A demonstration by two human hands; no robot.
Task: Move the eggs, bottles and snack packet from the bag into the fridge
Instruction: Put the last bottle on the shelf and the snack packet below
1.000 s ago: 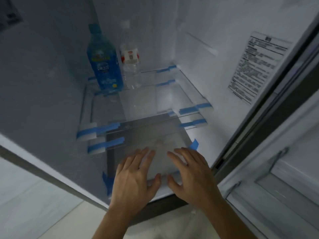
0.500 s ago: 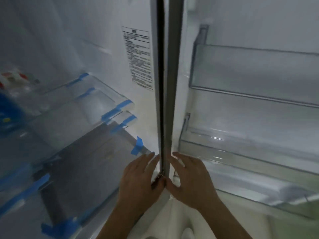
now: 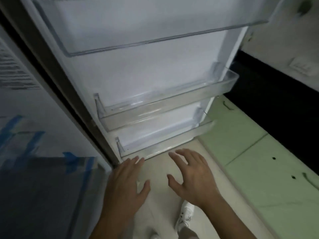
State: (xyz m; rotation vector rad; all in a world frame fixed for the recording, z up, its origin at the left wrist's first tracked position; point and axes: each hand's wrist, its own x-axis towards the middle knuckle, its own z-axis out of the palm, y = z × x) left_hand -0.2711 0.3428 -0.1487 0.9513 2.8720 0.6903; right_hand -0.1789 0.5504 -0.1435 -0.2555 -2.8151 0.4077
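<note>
The open fridge door [image 3: 146, 69] fills the middle of the head view, with clear plastic door shelves, one of them the middle shelf [image 3: 165, 102], all bare. Part of the fridge interior [image 3: 34, 169], with a blue-taped drawer cover, shows at the left. My left hand [image 3: 124, 185] hovers by the door's lower hinge corner, fingers spread and holding nothing. My right hand [image 3: 191, 176] is beside it over the floor, also spread and holding nothing. No bag, eggs, bottles or snack packet are in view.
The lowest door shelf [image 3: 155, 147] sits just above my fingertips. Pale floor tiles [image 3: 259, 161] lie to the right, with a dark band along the wall [image 3: 276, 100]. My white shoe [image 3: 185, 214] shows below my hands.
My view has swung right, from the fridge shelves with the two bottles to the door shelves and floor. Both hands have left the drawer front and spread apart over the floor.
</note>
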